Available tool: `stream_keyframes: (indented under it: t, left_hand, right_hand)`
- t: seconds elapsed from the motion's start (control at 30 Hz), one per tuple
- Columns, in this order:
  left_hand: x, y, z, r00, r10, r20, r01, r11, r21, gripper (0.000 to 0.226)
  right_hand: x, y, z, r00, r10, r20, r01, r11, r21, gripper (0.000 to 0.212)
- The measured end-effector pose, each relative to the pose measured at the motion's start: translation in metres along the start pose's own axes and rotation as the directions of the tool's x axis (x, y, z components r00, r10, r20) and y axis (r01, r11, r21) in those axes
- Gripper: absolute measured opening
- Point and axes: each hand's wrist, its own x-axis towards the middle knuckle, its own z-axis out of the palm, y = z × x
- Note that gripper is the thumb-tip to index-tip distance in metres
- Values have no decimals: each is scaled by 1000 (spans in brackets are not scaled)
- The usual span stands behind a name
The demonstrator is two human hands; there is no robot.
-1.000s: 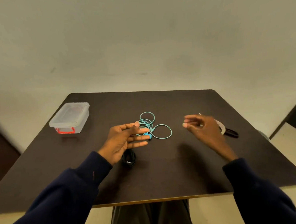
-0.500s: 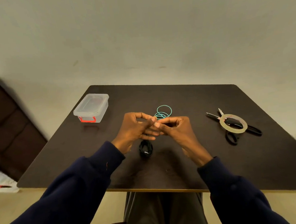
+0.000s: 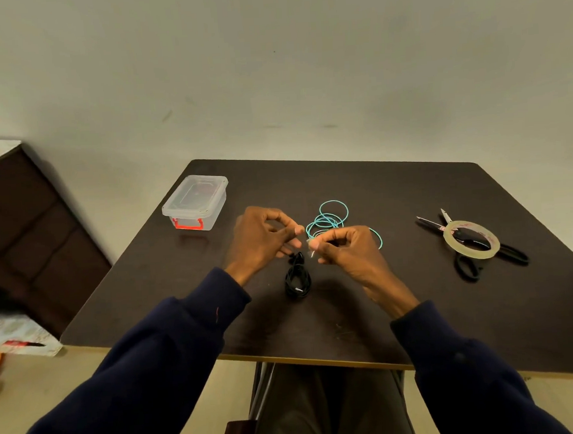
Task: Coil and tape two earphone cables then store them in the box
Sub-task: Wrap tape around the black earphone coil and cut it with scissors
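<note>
Teal cable (image 3: pixel 329 218) end pinched in right hand (image 3: pixel 351 249); left hand (image 3: pixel 263 238) just beside, fingers curled, empty; black coil (image 3: pixel 297 278) below.

Teal cable (image 3: pixel 329 219) partly behind right hand (image 3: pixel 351 249)

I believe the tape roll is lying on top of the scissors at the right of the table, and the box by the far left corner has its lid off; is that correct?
Not quite: the box has its lid on, with the red latch at its front, as the head view shows. The rest holds: the tape roll lies on top of the scissors at the right of the table.
</note>
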Motion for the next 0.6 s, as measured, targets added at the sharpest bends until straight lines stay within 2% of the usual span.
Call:
stream_keyframes:
  t: [0.13,0.27,0.33,0.5,0.6]
  left_hand:
    - [-7,-23,-7,986,-159,-40,161,986,40,21]
    - [-17,-42,8,945,-327,25,300,892,338,34]
    - [-18,-43,18,938,-344,36,293,846,446,35]
    - [-17,-30,33,963,-269,30,175,703,689,47]
    - [-12,-13,30,959,-274,76,127,650,749,52]
  right_hand:
    - [-2,4,1,1000,28,5,-28,997,68,4]
    - [-4,10,4,997,75,9,-75,994,84,7]
    - [-4,13,6,996,94,13,-94,992,84,10]
    - [-7,10,1,993,114,1,-113,982,150,8]
    - [-8,10,-3,993,117,-16,-111,974,196,6]
